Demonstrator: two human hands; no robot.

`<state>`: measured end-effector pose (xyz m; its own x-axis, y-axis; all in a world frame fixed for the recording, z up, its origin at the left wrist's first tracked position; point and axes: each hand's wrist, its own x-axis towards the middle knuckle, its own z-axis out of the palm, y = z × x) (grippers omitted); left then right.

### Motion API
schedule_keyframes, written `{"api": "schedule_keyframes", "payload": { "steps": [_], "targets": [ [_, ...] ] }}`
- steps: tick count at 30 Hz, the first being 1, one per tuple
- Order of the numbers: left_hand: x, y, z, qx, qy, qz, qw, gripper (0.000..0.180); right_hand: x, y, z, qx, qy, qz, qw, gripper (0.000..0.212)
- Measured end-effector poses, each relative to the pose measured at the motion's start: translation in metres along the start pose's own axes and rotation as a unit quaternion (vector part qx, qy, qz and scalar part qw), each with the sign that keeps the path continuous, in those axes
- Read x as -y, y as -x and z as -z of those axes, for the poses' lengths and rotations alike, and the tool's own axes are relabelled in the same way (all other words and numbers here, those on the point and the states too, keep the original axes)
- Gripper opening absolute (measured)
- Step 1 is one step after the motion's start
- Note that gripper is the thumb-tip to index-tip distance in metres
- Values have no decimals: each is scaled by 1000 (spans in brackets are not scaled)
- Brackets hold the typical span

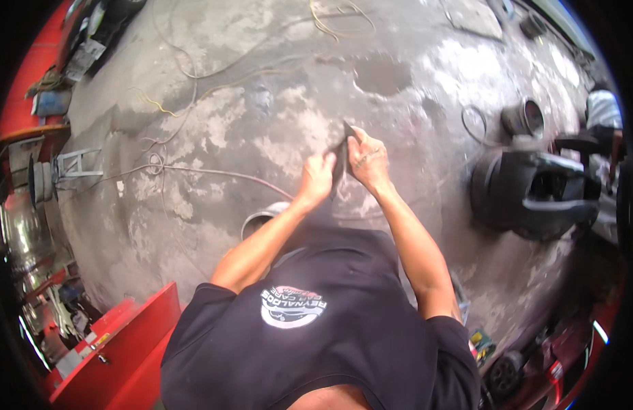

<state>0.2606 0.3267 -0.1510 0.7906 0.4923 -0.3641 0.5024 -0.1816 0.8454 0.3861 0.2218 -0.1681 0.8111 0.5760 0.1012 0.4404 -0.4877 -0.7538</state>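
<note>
Both my hands are held out in front of my chest, over the concrete floor. Between them is a dark, thin, limp-looking piece [341, 158], narrow and pointed at its far end; its exact kind does not show, and it is slightly blurred. My left hand [318, 178] has its fingers closed on the near left edge of it. A little farther out, my right hand [369, 161] pinches the other side near the pointed tip. Partly covered by my left forearm, a pale round bucket [256, 220] stands below on the floor.
Hoses and cords [224, 173] trail over the stained concrete floor [221, 130]. To the right lie a black car bumper [535, 191] and a dark bucket [523, 118]. A small grey step stand [79, 164] is at left. A red cabinet door [125, 348] stands near my left side.
</note>
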Motion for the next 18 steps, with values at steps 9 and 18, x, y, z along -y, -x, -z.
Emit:
{"api": "schedule_keyframes", "payload": {
  "steps": [9,18],
  "targets": [
    [-13,-150,137,-69,51,-30,996,39,81,-157,-96,1,-48,83,995,33],
    [-38,-329,219,-133,34,-13,990,36,96,-355,-160,85,-82,100,988,35]
  ]
}}
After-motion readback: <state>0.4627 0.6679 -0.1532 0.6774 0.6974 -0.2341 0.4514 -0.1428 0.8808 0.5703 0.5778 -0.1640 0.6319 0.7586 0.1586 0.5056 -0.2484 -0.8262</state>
